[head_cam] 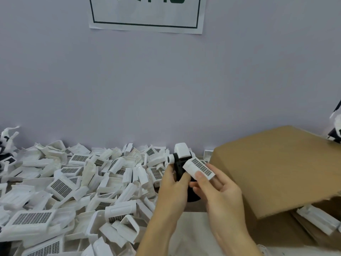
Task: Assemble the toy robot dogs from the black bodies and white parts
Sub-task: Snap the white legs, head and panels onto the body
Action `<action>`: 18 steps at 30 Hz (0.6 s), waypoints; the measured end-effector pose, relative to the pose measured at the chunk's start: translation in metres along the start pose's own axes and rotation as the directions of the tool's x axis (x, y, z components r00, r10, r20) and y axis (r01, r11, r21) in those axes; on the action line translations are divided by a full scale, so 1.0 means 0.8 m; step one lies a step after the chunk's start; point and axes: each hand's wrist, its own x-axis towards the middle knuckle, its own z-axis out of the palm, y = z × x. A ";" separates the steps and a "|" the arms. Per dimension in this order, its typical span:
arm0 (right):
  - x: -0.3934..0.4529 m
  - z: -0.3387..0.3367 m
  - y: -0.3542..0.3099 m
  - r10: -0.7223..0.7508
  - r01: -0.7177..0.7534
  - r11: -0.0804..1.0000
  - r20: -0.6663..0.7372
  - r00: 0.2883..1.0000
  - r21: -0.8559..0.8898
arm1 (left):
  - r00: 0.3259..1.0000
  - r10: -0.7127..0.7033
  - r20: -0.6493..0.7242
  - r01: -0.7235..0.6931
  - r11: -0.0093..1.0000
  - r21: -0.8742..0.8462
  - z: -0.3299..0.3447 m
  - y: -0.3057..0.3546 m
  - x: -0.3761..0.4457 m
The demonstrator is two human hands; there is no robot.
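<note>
My left hand (172,189) grips a black toy dog body (179,164) just right of centre, held above the table. A white block (182,150) sits on top of the body and a white round piece (170,158) sticks out on its left. My right hand (214,189) pinches a white panel with a dark grid patch (200,168) against the body's right side. The lower part of the black body is hidden behind my fingers.
A big heap of white panels (73,191), many with grid patches, covers the left half of the table up to the wall. A brown cardboard box flap (280,167) lies at the right, with white parts (317,218) below it. Black-and-white pieces (336,130) show at the right edge.
</note>
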 end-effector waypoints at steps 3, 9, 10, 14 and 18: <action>-0.001 -0.004 0.002 -0.061 0.070 0.963 0.042 0.997 -0.262 | 1.000 -0.003 -0.023 0.002 0.999 -0.032 -0.003 0.003 0.000; -0.001 -0.004 0.002 -0.180 0.163 0.765 0.036 0.983 -0.624 | 0.997 -0.073 0.020 0.075 0.992 -0.101 -0.004 0.011 -0.004; -0.001 -0.005 0.002 -0.197 0.182 0.742 0.049 0.979 -0.645 | 0.998 -0.060 0.022 0.062 0.993 -0.097 -0.004 0.012 -0.005; 0.001 -0.008 0.001 -0.203 0.213 0.733 0.091 0.975 -0.646 | 0.999 -0.033 0.023 0.034 0.998 -0.052 -0.001 0.012 -0.005; 0.001 -0.008 -0.002 -0.251 0.260 0.724 0.106 0.962 -0.639 | 0.999 -0.035 0.014 0.035 0.999 -0.005 0.000 0.010 -0.009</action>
